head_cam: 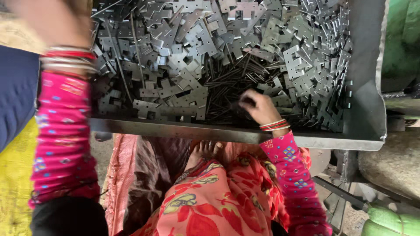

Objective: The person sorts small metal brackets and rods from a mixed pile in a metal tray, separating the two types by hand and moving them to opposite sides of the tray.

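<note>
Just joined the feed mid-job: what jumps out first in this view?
A wide metal tray heaped with flat grey notched metal plates fills the upper frame, with a dark patch of thin rods at its centre. The right hand reaches into those rods. The left hand is raised, blurred, at the top left corner, bangles on its wrist.

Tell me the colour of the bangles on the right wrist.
Red and silver bangles, by the right hand in the tray's metal pins; head view.

Pink patterned sleeves (61,144), stacked bangles (68,59)
</note>
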